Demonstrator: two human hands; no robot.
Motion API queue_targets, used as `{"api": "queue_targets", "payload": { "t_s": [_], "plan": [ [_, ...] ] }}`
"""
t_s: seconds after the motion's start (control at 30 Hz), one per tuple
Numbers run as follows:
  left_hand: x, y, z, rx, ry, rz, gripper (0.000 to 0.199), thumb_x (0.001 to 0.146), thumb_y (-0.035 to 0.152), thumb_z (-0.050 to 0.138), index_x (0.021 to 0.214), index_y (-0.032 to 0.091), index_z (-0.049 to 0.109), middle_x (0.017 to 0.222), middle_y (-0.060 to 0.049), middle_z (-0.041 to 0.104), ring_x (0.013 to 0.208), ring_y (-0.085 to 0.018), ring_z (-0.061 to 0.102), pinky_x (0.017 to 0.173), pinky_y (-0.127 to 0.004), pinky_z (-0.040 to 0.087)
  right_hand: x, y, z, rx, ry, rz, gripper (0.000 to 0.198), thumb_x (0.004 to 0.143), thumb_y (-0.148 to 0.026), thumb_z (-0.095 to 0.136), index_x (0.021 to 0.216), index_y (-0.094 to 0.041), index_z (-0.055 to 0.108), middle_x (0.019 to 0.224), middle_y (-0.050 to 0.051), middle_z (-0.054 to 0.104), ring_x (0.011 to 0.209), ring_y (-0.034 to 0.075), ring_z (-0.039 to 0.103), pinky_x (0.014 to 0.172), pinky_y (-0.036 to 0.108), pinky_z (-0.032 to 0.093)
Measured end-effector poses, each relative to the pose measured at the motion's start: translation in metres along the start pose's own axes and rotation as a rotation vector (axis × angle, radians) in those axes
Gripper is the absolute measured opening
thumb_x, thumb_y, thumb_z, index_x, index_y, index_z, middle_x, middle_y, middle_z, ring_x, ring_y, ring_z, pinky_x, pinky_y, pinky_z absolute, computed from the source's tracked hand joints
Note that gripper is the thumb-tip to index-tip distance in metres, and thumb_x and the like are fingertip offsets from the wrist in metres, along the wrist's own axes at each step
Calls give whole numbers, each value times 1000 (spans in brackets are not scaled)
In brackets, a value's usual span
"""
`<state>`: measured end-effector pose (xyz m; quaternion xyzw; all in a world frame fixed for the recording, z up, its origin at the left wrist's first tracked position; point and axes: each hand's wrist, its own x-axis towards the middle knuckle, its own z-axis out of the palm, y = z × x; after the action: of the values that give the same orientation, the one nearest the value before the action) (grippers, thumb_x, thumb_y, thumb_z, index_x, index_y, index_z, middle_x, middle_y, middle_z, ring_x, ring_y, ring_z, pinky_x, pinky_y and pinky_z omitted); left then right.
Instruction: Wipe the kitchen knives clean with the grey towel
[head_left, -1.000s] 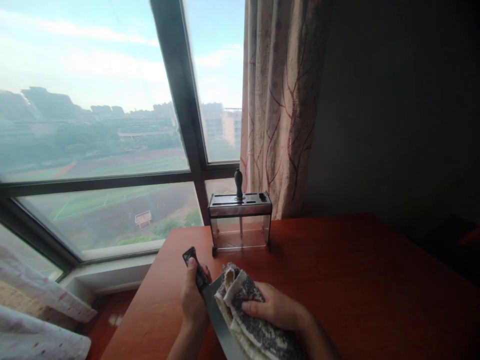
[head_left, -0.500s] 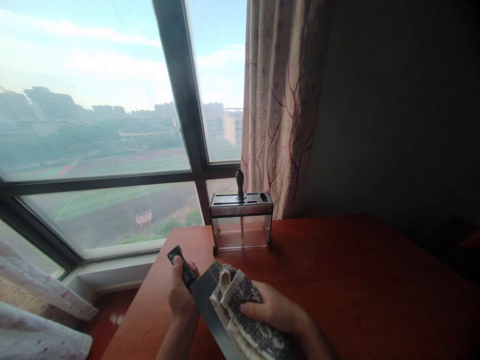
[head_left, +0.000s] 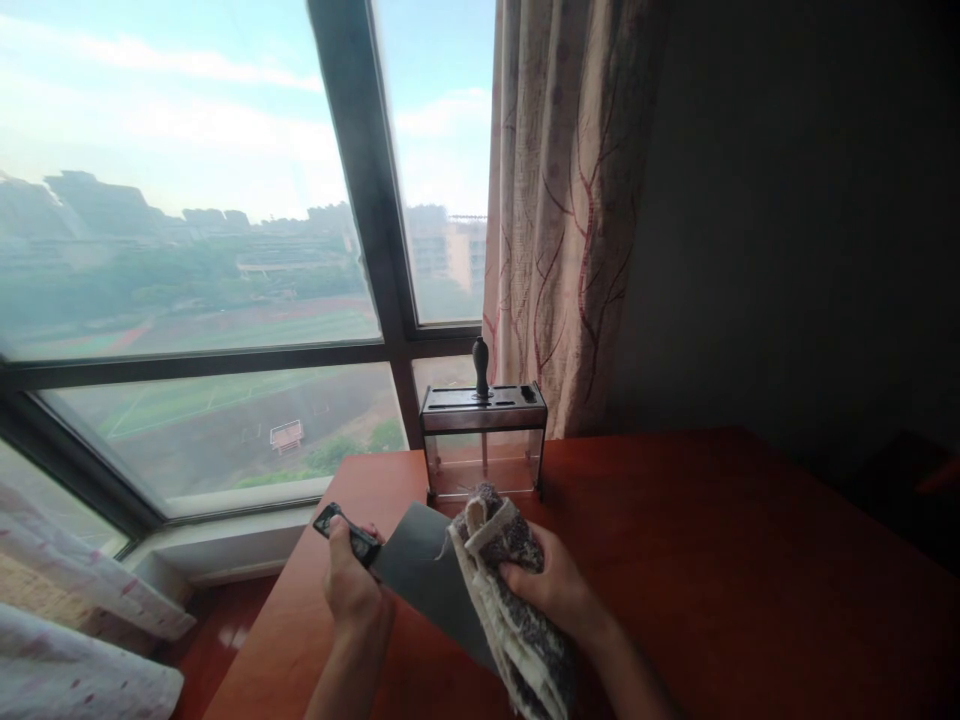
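My left hand (head_left: pixel 352 580) is closed around the dark handle of a cleaver (head_left: pixel 435 575), whose wide grey blade points to the right and toward me. A folded grey and cream towel (head_left: pixel 499 590) is bunched in my right hand (head_left: pixel 551 590), fingers closed on it. The towel lies against the right part of the blade and hides that end. Beyond my hands stands a knife block (head_left: pixel 484 410) with clear sides and a slotted dark top. One black-handled tool (head_left: pixel 480 368) sticks up from it.
The reddish-brown wooden table (head_left: pixel 712 560) spreads under my hands and to the right. Behind it are a large window with a dark frame (head_left: pixel 360 170) and a patterned curtain (head_left: pixel 570 220). White curtain fabric (head_left: pixel 75 660) hangs at the lower left.
The towel and my right hand have shifted up and right along the blade, uncovering more of it. The cleaver has turned flatter, and its handle has moved slightly left and down.
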<state>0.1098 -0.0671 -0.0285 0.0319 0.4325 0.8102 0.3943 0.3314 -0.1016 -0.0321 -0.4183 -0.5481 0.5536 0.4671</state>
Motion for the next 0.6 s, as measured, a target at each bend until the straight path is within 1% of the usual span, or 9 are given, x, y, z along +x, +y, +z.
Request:
{"api": "queue_targets", "payload": {
  "t_s": [0.1, 0.2, 0.3, 0.43, 0.5, 0.6],
  "plan": [
    [-8, -1, 3, 126, -10, -4, 24, 81, 38, 62, 69, 18, 58, 59, 5, 59, 52, -9, 54, 48, -17, 44, 5, -1, -5, 47, 170, 10, 33, 68, -32, 73, 94, -13, 66, 83, 5, 71, 75, 21, 63, 69, 29, 50],
    [-13, -4, 3, 178, -75, -70, 26, 78, 42, 65, 71, 17, 61, 65, 3, 63, 56, -10, 56, 46, -17, 43, 8, 2, -13, 88, 357, 4, 31, 66, -37, 74, 85, -14, 65, 72, 3, 68, 63, 18, 61, 58, 27, 49],
    [-16, -7, 3, 206, -216, -138, 34, 72, 49, 70, 71, 16, 63, 61, 3, 62, 50, -9, 52, 43, -18, 40, 10, 6, -20, 165, 506, 17, 34, 64, -42, 76, 80, -16, 63, 62, 1, 65, 53, 18, 59, 49, 28, 48],
    [-19, -9, 4, 271, -349, -219, 41, 65, 54, 75, 70, 14, 64, 57, 2, 61, 45, -8, 49, 40, -17, 37, 13, 10, -29, 272, 632, 15, 39, 62, -47, 79, 80, -17, 62, 59, 0, 65, 47, 18, 59, 44, 29, 48],
    [-21, -7, 5, 325, -419, -250, 42, 65, 53, 74, 71, 13, 65, 52, 2, 59, 42, -7, 48, 38, -16, 31, 14, 10, -35, 284, 706, -5, 40, 60, -47, 80, 79, -16, 64, 59, 0, 66, 48, 18, 60, 45, 28, 48],
    [-22, -3, 4, 356, -577, -313, 37, 70, 49, 71, 77, 12, 67, 43, 3, 52, 36, -6, 41, 34, -15, 22, 16, 11, -43, 317, 785, -25, 43, 57, -47, 83, 80, -15, 65, 62, 1, 68, 52, 18, 62, 48, 27, 49]
  ]
}}
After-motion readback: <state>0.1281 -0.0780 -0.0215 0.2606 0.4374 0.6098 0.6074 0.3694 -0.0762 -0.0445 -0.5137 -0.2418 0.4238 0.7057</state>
